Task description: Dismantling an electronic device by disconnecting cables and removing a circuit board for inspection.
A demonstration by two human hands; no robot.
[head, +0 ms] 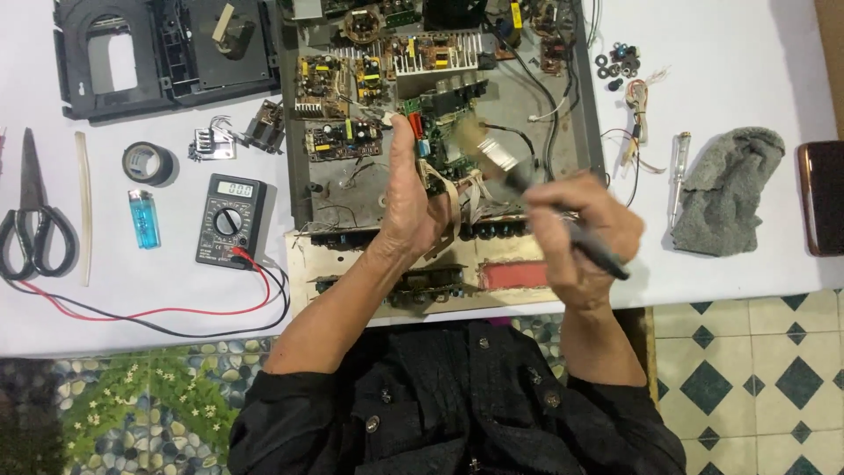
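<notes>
Your left hand (409, 198) holds a small green circuit board (431, 145) upright over the open metal chassis (352, 189), fingers clamped on its near edge, with pale ribbon cables (470, 198) trailing from its lower side back into the chassis. Your right hand (576, 237) has its fingers closed round the dark handle of a paintbrush (536, 189). The brush's long axis runs on a slant from your right fist, low and to the right, up and leftward to the pale bristles, which are blurred and sit just at the board's right face. So the board lies up and to the left of your right fingers, and the bristle tip, not the hand, is what meets it; whether the bristles actually touch the board I cannot tell through the blur.

Behind the board, the chassis carries several more boards with yellow and copper parts. Its front panel (519, 277) lies flat at the near edge of the white tabletop (730, 273), just under your wrists.

To your left lie a black multimeter (230, 220) with red and black leads (158, 312), a blue lighter (144, 218), a roll of dark tape (148, 163) and scissors (33, 224). To your right are a screwdriver-shaped tester (678, 176), a grey rag (728, 189) and a dark phone (823, 198), all well apart from your hands.
</notes>
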